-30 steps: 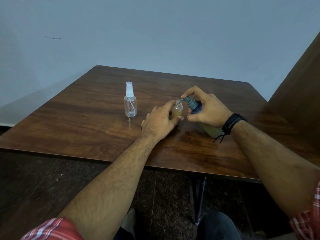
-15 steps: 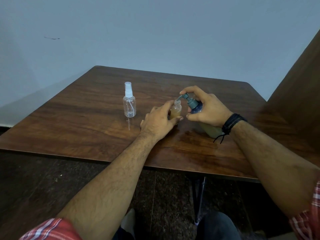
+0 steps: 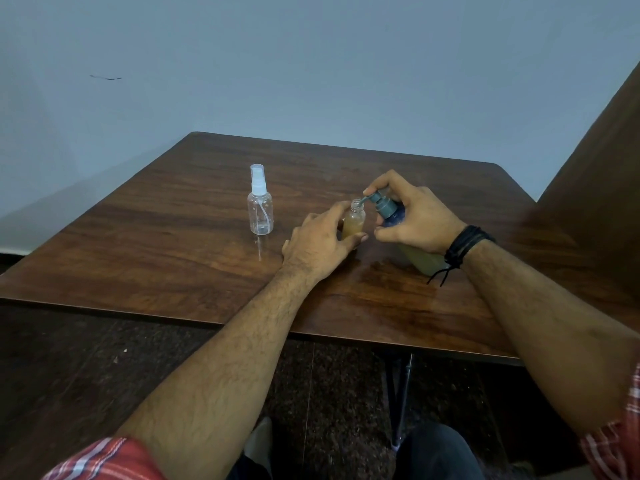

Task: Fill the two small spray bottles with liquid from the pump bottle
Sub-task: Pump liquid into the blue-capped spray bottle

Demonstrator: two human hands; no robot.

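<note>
Steadying the open spray bottle at the centre of the frame, the left hand curls its fingers and thumb round the lower body, where amber liquid already reaches most of the way up. Just right of it, the right hand grips the pump bottle, which is tilted so its grey nozzle sits over the small bottle's bare neck, with a finger lying on top of the pump head; the bottle's pale green base shows below the wrist, near a black wristband. A second spray bottle, clear, capped and apparently empty, stands upright on the wooden table, left of centre and apart from both hands. The small bottle looks like thin, light plastic, likely to tip or skid under a sideways nudge from the nozzle, so a hold low on the body, pressed to the tabletop, suits it. Any spill would probably make its smooth wall slippery. The pump bottle seems heavier and stiffer; gripping it at the shoulder, close under the pump collar, should keep the spout aimed while the head is pressed.
</note>
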